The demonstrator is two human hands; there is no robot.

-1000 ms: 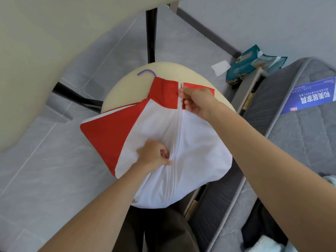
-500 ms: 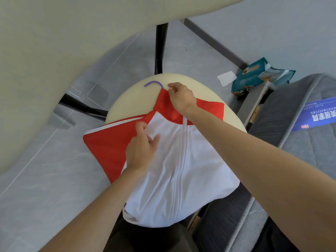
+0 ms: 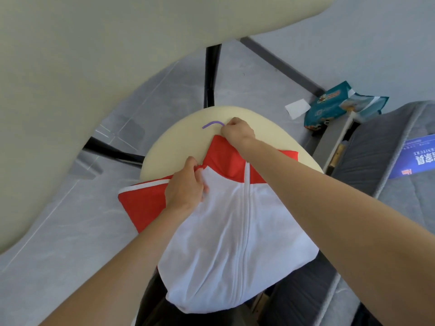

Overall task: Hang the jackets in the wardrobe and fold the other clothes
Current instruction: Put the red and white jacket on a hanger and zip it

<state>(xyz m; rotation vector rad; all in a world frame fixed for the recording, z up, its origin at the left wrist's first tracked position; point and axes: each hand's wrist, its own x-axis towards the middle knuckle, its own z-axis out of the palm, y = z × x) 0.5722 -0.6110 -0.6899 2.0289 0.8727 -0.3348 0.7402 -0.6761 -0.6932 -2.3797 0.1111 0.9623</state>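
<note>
Grey tile floor [image 3: 70,227], cream table [image 3: 181,137]

Inventory of my own parts, seen from above.

1. My left hand [image 3: 186,187]: bare, its back showing, with knuckles and thumb in plain sight. The nails are too small to make out.
2. My left forearm [image 3: 131,262]: bare from the wrist to the bottom edge of the view, smooth, and broader toward me.
3. My right hand [image 3: 237,131]: bare, with its back and knuckles showing.
4. My right forearm [image 3: 317,191]: bare from the wrist to the right edge of the view.
5. My trousers [image 3: 150,302]: dark brownish-grey cloth. Only a strip shows, so the cut cannot be told.
</note>
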